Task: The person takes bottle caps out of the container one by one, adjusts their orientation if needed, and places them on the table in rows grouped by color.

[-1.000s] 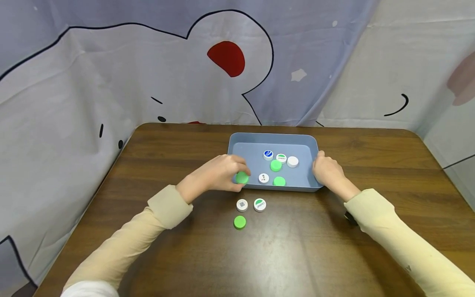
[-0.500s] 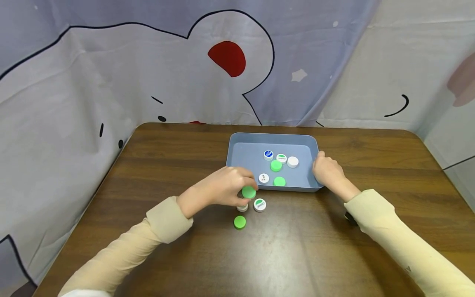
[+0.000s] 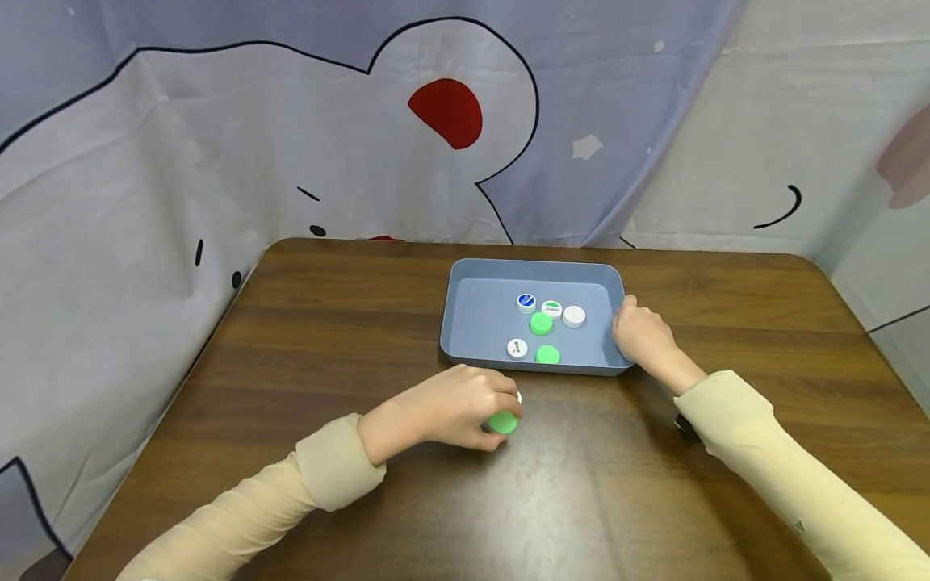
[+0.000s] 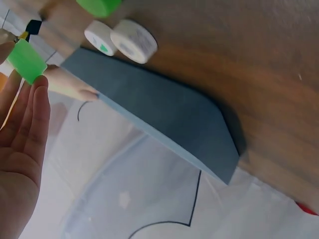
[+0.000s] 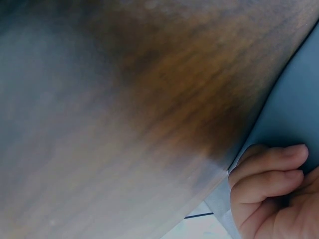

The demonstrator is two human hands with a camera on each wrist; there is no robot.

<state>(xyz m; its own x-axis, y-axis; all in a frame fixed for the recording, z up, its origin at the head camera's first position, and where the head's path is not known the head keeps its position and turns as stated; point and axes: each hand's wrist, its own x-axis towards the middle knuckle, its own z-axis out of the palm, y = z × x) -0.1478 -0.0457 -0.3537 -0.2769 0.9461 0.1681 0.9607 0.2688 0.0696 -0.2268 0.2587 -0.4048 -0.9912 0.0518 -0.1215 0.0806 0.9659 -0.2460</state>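
Observation:
My left hand (image 3: 468,403) pinches a green bottle cap (image 3: 503,422) between thumb and fingers, just in front of the tray. In the left wrist view that green cap (image 4: 27,60) shows at the fingertips, above the table. Two white caps (image 4: 133,41) and another green cap (image 4: 99,5) lie on the table there; in the head view my hand hides most of them. My right hand (image 3: 643,332) holds the right end of the blue-grey tray (image 3: 475,311), fingers curled at its edge. In the right wrist view these fingers (image 5: 269,186) bend in beside the tray wall.
Several caps lie inside the tray: a white-and-blue one (image 3: 526,303), a plain white one (image 3: 574,316), a printed white one (image 3: 517,349), and green ones (image 3: 541,323) among them. A printed curtain (image 3: 349,145) hangs behind the wooden table (image 3: 349,274).
My left hand has carried the green cap out from the tray's left front corner, toward me and slightly right, over the caps on the table. The right hand stays at the tray.

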